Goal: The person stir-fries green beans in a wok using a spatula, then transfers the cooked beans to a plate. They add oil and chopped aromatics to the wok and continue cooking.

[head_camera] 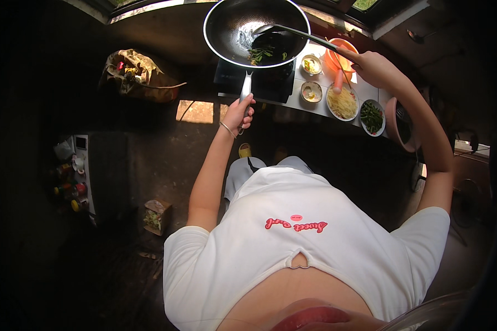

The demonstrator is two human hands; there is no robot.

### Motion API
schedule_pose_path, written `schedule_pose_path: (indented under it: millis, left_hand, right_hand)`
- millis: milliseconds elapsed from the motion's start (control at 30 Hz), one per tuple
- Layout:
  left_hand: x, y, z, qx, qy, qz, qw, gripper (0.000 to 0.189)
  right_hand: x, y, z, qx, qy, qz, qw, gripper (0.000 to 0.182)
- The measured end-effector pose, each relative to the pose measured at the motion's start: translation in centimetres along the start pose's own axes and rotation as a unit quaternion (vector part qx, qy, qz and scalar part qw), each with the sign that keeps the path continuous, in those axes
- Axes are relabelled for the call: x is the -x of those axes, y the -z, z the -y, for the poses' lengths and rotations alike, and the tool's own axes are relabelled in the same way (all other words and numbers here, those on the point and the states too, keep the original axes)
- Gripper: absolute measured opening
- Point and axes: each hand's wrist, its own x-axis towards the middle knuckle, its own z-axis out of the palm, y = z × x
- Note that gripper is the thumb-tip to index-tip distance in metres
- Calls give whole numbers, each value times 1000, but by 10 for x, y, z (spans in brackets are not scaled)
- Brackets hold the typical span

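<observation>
My left hand is wrapped around the long handle of a dark wok, which sits over a black cooktop. In my right hand is the handle of a metal spatula or ladle; its head rests inside the wok. A small heap of cut green vegetable pieces lies on the near side of the wok's bottom, with some yellowish bits at its edge. Below my right forearm stand a plate of pale yellow shreds and a plate of chopped green vegetables.
On the white tiled counter are two small bowls, the upper one and lower one, plus an orange basin. A pink-rimmed pot stands at the right. Jars crowd a cabinet at left; a cardboard box lies on the floor.
</observation>
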Motion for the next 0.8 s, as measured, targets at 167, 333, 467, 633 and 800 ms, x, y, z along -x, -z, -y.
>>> schedule_pose_path:
  millis: [167,333,467,633,800]
  left_hand:
    - [1,4,3,7,-4,-12,1000,34]
    - [0,-5,0,1,-1,1,1000,35]
    - [-2,0,4,4,-4,-2,1000,32]
    - [-2,1,4,4,-4,0,1000,35]
    - [-5,-4,2,2,5,20,1000,36]
  right_hand:
    - [13,47,-4,-125,-24,30,991,55]
    - [-22,19,7,-81,-68,22,994,52]
    - [1,12,35,-43,-52,39,997,55]
    - [33,51,9,-185,-18,3,983,53]
    - [26,120,-21,-39,9,-7,999,52]
